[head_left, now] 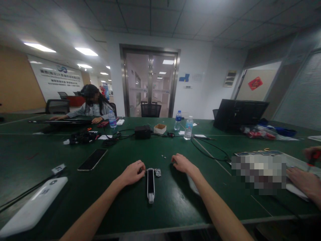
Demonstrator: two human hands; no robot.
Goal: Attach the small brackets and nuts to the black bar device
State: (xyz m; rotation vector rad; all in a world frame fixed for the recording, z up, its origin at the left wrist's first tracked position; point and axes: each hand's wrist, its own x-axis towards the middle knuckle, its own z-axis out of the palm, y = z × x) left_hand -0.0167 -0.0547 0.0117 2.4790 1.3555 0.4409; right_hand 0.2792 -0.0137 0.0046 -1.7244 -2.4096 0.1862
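A slim white device with a dark face [150, 182] lies lengthwise on the green table in front of me. At its upper end a small metal bracket [157, 172] sticks out to the right. My left hand [132, 172] is at the upper left of the device, its fingers curled together; whatever they hold is hidden. To the right, my right hand [182, 163] rests low over the table with bent fingers pressed together, and I cannot make out anything in them. Two tiny pale rings [164, 156] lie just left of it. Under my right forearm a pale rounded object [193, 184] is partly hidden.
A phone [92, 160] and a white casing [35, 204] lie at left. Farther back are a black adapter [142, 132], an open box [159, 129], cables and water bottles [188, 128]. A co-worker's hands are at right; another person sits across the table.
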